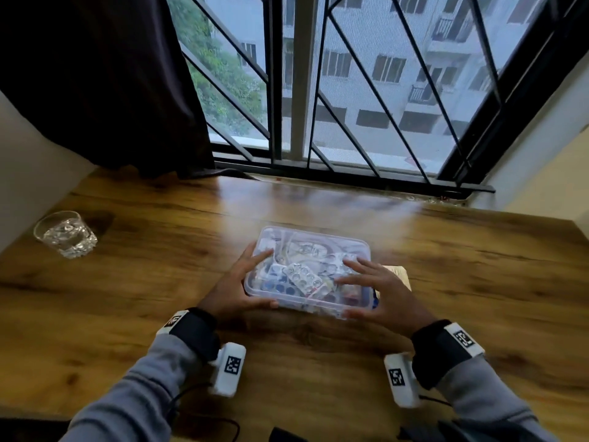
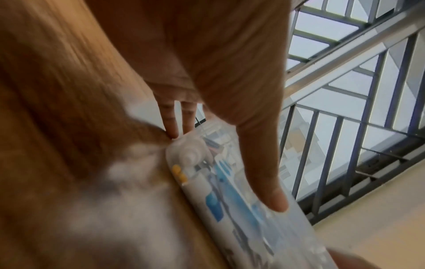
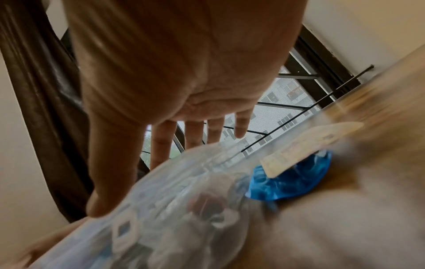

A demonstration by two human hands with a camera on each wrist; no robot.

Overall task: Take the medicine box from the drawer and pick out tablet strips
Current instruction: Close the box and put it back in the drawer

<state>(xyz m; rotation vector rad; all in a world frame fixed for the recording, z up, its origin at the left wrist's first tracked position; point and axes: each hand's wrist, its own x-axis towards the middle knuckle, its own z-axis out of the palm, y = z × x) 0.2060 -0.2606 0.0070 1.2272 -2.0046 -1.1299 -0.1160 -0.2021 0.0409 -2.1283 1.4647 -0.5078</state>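
A clear plastic medicine box (image 1: pixel 318 247) with its lid on lies on the wooden table (image 1: pixel 153 269), in the middle. Blister strips of tablets (image 1: pixel 302 275) show through the lid. My left hand (image 1: pixel 255 279) is at the box's left end, straight fingers on the lid's edge and thumb along the front wall. My right hand (image 1: pixel 360 287) spreads its fingers over the right part of the lid, thumb at the front edge. In the left wrist view the left hand (image 2: pixel 225 169) has its thumb on the box (image 2: pixel 220 200). In the right wrist view the right hand (image 3: pixel 128 183) touches the box (image 3: pixel 184 182).
A glass of water (image 1: pixel 65 234) stands at the table's far left. A paper slip (image 1: pixel 400 274) and a blue packet (image 3: pixel 292 182) lie against the box's right side. A barred window (image 1: pixel 318 122) and a dark curtain (image 1: pixel 95 74) close off the back.
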